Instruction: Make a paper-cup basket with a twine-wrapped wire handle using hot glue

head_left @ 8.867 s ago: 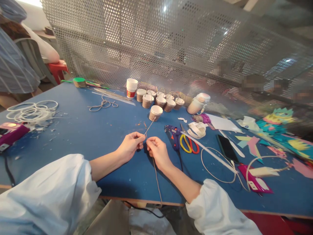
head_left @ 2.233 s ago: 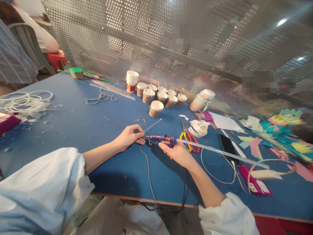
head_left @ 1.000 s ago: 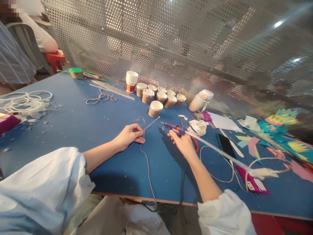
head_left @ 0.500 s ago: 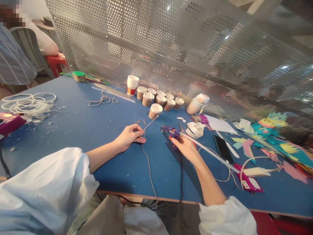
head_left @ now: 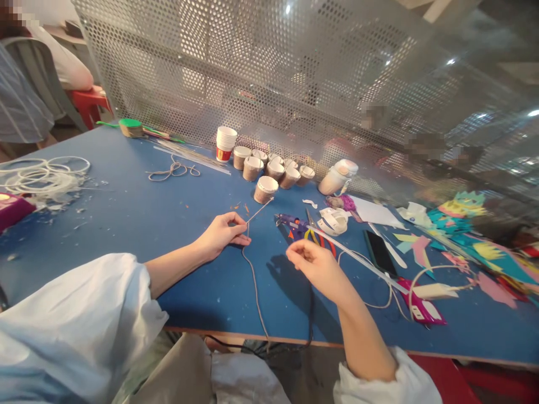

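Observation:
My left hand (head_left: pixel 225 235) is closed in a pinch on a thin beige cord (head_left: pixel 255 275). One end of the cord sticks out stiffly toward a paper cup wrapped in brown cord (head_left: pixel 264 192); whether it touches the cup I cannot tell. The rest trails down the blue table (head_left: pixel 202 306) to its front edge. My right hand (head_left: pixel 309 261) is empty, its fingers loosely curled and apart, just in front of the dark blue hot glue gun (head_left: pixel 295 224). That gun lies on the table with a long white glue stick (head_left: pixel 357 256) protruding from its back.
Behind stand several wrapped cups (head_left: pixel 275 167) and a stack of white cups (head_left: pixel 226 143). Right of the gun are pliers (head_left: pixel 322 238), a tape roll (head_left: pixel 333 220), a phone (head_left: pixel 380 252) and paper scraps (head_left: pixel 421 249). Coiled white cord (head_left: pixel 50 174) lies left. A perforated metal screen (head_left: pixel 236 73) borders the back.
My right hand has let go of the glue gun and drawn back slightly toward me, leaving it on the table. My left hand keeps its pinch on the cord. The view has shifted slightly.

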